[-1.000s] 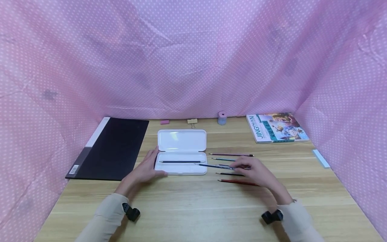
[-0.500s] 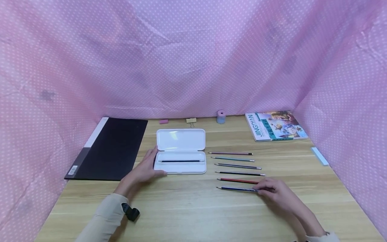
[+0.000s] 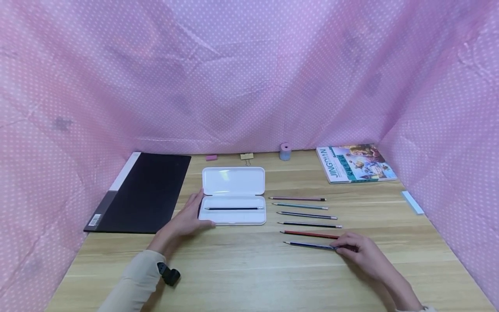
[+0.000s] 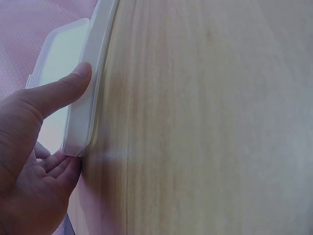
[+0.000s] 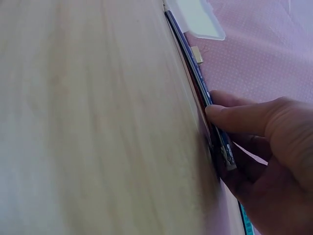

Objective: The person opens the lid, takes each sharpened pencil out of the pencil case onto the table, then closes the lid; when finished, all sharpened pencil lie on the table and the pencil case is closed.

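A white pencil case (image 3: 234, 219) lies with its lid raised back, and one black pencil (image 3: 234, 208) rests inside. My left hand (image 3: 187, 219) grips the case's left end, thumb along the front wall and fingers at the corner in the left wrist view. At the front of the pencil row, my right hand (image 3: 360, 253) pinches a dark blue pencil (image 3: 309, 245) near its rear end, tip pointing left. Just behind lies a red pencil (image 3: 308, 234). Farther back are a black pencil (image 3: 309, 224), a navy pencil (image 3: 306, 215), a teal pencil (image 3: 300, 206) and a purplish pencil (image 3: 298, 199).
At the left lies a black folder (image 3: 152, 190). Along the back edge are a pink eraser (image 3: 211, 157), a binder clip (image 3: 247, 156) and a small pink-blue cylinder (image 3: 285, 152). A book (image 3: 356, 164) and a light blue strip (image 3: 412, 202) lie at the right. Pink cloth surrounds the table.
My right hand has carried the dark blue pencil from the case's right edge to the front of the row, then slightly farther right. My left hand stays on the case.
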`<action>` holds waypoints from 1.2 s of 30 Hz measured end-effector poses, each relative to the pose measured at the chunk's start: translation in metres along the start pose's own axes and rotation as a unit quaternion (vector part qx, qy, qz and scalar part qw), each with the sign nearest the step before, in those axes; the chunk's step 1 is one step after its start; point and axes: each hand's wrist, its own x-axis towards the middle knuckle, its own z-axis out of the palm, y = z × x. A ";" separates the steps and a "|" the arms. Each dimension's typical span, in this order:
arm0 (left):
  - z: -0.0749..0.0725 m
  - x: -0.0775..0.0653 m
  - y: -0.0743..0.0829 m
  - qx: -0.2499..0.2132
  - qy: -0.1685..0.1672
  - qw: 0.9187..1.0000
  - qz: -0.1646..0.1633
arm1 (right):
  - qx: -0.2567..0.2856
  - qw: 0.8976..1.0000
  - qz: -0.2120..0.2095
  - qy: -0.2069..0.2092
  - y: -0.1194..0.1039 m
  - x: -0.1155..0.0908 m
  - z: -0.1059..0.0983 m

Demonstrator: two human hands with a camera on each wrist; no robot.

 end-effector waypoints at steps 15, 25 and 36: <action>0.001 0.001 -0.002 0.003 -0.003 1.000 -0.004 | -0.024 0.997 -0.029 0.071 0.001 0.000 0.009; 0.001 0.001 -0.001 0.001 -0.002 1.000 -0.002 | -0.050 0.994 -0.068 0.068 -0.024 0.022 -0.003; -0.001 -0.001 0.000 0.002 -0.004 1.000 -0.002 | 0.030 0.991 -0.127 -0.010 -0.087 0.103 0.012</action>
